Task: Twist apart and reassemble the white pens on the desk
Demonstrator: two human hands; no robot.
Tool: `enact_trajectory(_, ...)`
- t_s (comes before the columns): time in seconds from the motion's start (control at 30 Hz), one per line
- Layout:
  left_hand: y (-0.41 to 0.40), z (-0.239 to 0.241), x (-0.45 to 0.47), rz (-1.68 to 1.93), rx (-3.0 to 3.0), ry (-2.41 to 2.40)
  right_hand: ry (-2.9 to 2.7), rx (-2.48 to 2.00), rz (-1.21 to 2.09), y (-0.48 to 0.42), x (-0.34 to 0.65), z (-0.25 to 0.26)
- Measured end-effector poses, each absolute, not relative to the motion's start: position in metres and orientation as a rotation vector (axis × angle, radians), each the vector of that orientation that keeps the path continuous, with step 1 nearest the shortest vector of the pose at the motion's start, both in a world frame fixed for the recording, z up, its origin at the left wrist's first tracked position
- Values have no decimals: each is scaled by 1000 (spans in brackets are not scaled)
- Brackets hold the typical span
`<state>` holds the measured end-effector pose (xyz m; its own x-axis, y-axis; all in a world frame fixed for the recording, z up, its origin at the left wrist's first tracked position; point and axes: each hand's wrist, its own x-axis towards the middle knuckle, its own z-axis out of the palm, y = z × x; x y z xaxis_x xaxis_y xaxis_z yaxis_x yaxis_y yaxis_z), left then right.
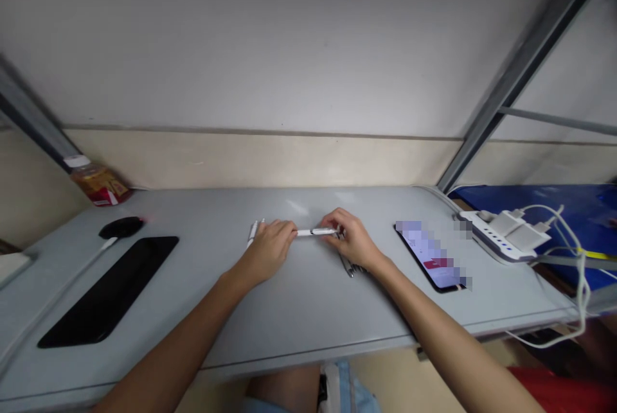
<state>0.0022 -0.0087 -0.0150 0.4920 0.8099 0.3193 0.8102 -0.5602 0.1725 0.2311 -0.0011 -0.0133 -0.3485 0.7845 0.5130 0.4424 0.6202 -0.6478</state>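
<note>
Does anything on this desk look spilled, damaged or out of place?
No visible spill or damage. Untidy, though: at right, a white cable beside the power strip loops loosely past the edge of the desk.

Both hands (pixel 270 247) (pixel 355 243) pinching, forearms (pixel 205 323) angled inward

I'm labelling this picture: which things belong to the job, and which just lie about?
Work in hand, apparently: slim white pen in left hand and right hand; slender white pieces beside the left; silver-tipped pen-like pieces by the right.

Lying about: flat black rectangular slab; round black disc; lit black smartphone; white power strip; white-capped plastic bottle.
</note>
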Motion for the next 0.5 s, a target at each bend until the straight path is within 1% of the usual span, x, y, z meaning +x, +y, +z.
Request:
enact_trajectory(0.2, -8, -13, 2, -650, -2690, -1453, -2087, -1058, 584, -2, 231, -13)
enact_trajectory(0.4, -8, -14, 3, -632, -2685, -1492, -2084, -984, 515, -3, 231, -11)
enact_trajectory(0.5, -8, -13, 4, -661, -2683, -1518, -2068, -1006, 535, -4, 230, -11)
